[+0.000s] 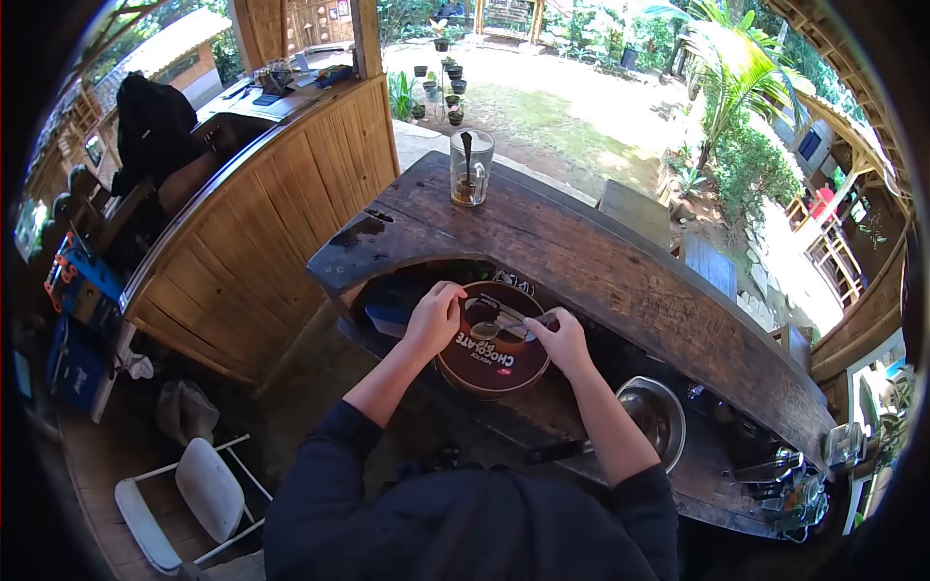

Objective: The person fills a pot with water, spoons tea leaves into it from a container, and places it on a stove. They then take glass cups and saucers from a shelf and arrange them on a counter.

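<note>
A round dark-brown tin (pixel 489 376) with "CHOCOLATE" printed on its top, upside down to me, sits in front of my body by the counter. My left hand (pixel 438 315) is closed in a pinch over its far left edge; what lies between the fingertips is hidden. My right hand (pixel 564 341) is closed over the right side of the tin, its fingertips on the handle of what looks like a spoon (pixel 484 331). The spoon's rounded end is over the tin's top, pointing left.
A glass mug (pixel 467 179) with a dark-handled utensil and some brown contents stands on the wooden counter (pixel 581 261). A metal pan (pixel 659 416) rests on the lower shelf, right of the tin. Glassware (pixel 799 499) lies farther right. A white folding chair (pixel 208 489) stands lower left.
</note>
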`<state>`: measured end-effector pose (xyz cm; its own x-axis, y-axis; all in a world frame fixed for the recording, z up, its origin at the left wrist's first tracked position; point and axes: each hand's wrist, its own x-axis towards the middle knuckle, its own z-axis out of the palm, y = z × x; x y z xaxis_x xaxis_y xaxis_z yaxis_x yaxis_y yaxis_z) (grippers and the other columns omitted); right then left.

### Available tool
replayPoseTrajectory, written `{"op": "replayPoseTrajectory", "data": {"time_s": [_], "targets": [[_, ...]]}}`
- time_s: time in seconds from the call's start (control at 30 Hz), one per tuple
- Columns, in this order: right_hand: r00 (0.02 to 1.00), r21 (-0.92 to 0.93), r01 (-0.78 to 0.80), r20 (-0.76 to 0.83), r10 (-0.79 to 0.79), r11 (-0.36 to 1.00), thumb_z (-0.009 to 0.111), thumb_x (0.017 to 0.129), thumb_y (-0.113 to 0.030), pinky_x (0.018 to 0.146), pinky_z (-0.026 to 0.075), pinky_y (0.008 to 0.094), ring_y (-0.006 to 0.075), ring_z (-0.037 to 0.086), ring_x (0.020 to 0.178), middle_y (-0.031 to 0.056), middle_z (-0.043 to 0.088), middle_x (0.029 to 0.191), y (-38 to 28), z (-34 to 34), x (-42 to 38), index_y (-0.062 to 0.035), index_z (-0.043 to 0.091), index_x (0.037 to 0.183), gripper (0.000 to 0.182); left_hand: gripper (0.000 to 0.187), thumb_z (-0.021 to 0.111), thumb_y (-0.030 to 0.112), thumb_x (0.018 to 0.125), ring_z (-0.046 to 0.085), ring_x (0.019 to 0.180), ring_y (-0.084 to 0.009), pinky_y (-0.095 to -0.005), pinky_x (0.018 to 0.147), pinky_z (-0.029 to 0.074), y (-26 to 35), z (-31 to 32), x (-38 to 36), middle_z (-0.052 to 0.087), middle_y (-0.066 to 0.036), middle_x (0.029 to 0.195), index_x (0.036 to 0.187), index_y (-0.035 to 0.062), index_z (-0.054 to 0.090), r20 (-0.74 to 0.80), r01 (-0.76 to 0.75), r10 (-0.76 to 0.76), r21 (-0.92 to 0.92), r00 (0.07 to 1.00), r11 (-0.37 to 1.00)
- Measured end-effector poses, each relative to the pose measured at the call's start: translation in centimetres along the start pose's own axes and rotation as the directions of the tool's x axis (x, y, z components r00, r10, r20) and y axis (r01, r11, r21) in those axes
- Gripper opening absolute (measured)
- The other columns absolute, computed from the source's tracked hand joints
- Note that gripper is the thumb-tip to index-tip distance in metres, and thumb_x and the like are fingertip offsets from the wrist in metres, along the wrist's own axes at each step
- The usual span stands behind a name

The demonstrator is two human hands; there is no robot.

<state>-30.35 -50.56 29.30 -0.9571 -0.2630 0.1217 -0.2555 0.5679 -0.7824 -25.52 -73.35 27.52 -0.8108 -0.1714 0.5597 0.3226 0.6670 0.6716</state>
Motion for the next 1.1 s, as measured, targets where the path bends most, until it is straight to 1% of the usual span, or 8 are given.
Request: {"op": "replayPoseTrajectory", "data": {"time_s": [0.37, 0.53, 0.63, 0.77, 0.93, 0.97, 1.03, 1.1], "targets": [[0.979, -0.163, 0.162, -0.094, -0.179, 0.973, 0.072, 0.070, -0.026, 0.075, 0.046, 0.0340, 0.0275, 0.055, 0.084, 0.0155, 0.054, 0.091, 1.0, 3.1, 0.9, 0.0007, 0.061, 0.087, 0.033, 0.014, 0.050, -0.008, 0.078, 0.060, 0.069, -0.0252, -0.0289, 0.059, 0.046, -1.0, -0.5, 0.9, 0.058, -0.011, 0.084, 0.085, 0.0019, 0.057, -0.085, -0.176, 0.164, -0.162, 0.983, 0.971], [0.980, -0.079, 0.148, -0.122, -0.157, 0.986, 0.069, 0.073, -0.022, 0.080, 0.044, 0.0352, 0.0283, 0.054, 0.088, 0.0145, 0.052, 0.094, -0.7, 1.2, -0.4, -0.0005, 0.060, 0.090, 0.029, 0.008, 0.050, 0.001, 0.085, 0.057, 0.072, -0.0102, -0.0192, 0.057, 0.045, 4.1, -3.2, -0.9, 0.058, -0.005, 0.084, 0.091, 0.0000, 0.056, 0.157, 0.210, -0.146, -0.568, 0.977, 0.796], [0.973, -0.066, 0.183, -0.132, -0.190, 0.981, 0.068, 0.075, -0.021, 0.077, 0.045, 0.0342, 0.0247, 0.056, 0.084, 0.0126, 0.055, 0.091, -1.4, -3.5, -3.2, -0.0017, 0.060, 0.091, 0.027, 0.016, 0.050, 0.008, 0.088, 0.055, 0.079, -0.0101, -0.0208, 0.063, 0.046, 10.0, -3.4, -2.6, 0.056, -0.004, 0.086, 0.101, 0.0003, 0.055, 0.664, 0.571, -0.006, -0.638, 0.747, 0.516], [0.905, 0.128, -0.149, -0.381, 0.187, 0.981, 0.067, 0.076, -0.021, 0.069, 0.046, 0.0301, 0.0184, 0.058, 0.076, 0.0121, 0.059, 0.085, 2.1, -13.0, -9.9, -0.0024, 0.060, 0.093, 0.026, 0.029, 0.054, 0.012, 0.086, 0.050, 0.101, -0.0156, -0.0292, 0.082, 0.045, 13.3, 1.4, -4.7, 0.051, -0.012, 0.106, 0.112, -0.0014, 0.049, 0.746, 0.378, 0.355, -0.615, 0.564, 0.692], [0.701, -0.194, -0.565, -0.626, 0.343, 0.802, 0.065, 0.077, -0.033, 0.074, 0.047, 0.0345, 0.0288, 0.060, 0.079, 0.0175, 0.061, 0.086, 13.2, -19.2, -20.1, 0.0022, 0.061, 0.097, 0.041, 0.061, 0.061, 0.025, 0.082, 0.050, 0.105, -0.0257, -0.0331, 0.082, 0.046, 11.0, 9.2, -8.2, 0.045, -0.018, 0.120, 0.129, -0.0008, 0.033, 0.840, 0.134, 0.305, -0.401, 0.449, 0.906], [0.720, -0.103, -0.582, -0.526, 0.452, 0.807, 0.067, 0.074, -0.037, 0.076, 0.047, 0.0362, 0.0299, 0.061, 0.083, 0.0196, 0.062, 0.089, 13.5, -18.9, -21.4, 0.0038, 0.060, 0.100, 0.049, 0.058, 0.059, 0.021, 0.083, 0.056, 0.098, -0.0250, -0.0336, 0.081, 0.047, 10.2, 10.9, -9.2, 0.047, -0.018, 0.119, 0.129, -0.0018, 0.031, 0.862, 0.226, 0.301, -0.415, 0.409, 0.881], [0.763, -0.178, -0.612, -0.390, 0.516, 0.771, 0.068, 0.074, -0.036, 0.055, 0.047, 0.0320, 0.0196, 0.059, 0.065, 0.0118, 0.058, 0.072, 12.5, -18.0, -23.0, 0.0033, 0.056, 0.091, 0.045, 0.052, 0.054, 0.016, 0.086, 0.060, 0.090, -0.0222, -0.0327, 0.076, 0.049, 11.9, 11.2, -8.6, 0.050, -0.016, 0.115, 0.129, -0.0016, 0.031, 0.995, 0.721, 0.103, -0.086, 0.021, 0.688], [0.618, 0.132, -0.727, -0.302, 0.726, 0.674, 0.064, 0.076, -0.031, 0.059, 0.046, 0.0329, 0.0196, 0.058, 0.068, 0.0107, 0.058, 0.075, 13.4, -16.7, -23.8, 0.0008, 0.053, 0.096, 0.039, 0.044, 0.051, 0.014, 0.087, 0.059, 0.079, -0.0179, -0.0293, 0.067, 0.049, 14.0, 10.6, -7.3, 0.052, -0.014, 0.107, 0.125, -0.0012, 0.034, 0.983, 0.846, 0.134, 0.034, -0.124, 0.532]]}}
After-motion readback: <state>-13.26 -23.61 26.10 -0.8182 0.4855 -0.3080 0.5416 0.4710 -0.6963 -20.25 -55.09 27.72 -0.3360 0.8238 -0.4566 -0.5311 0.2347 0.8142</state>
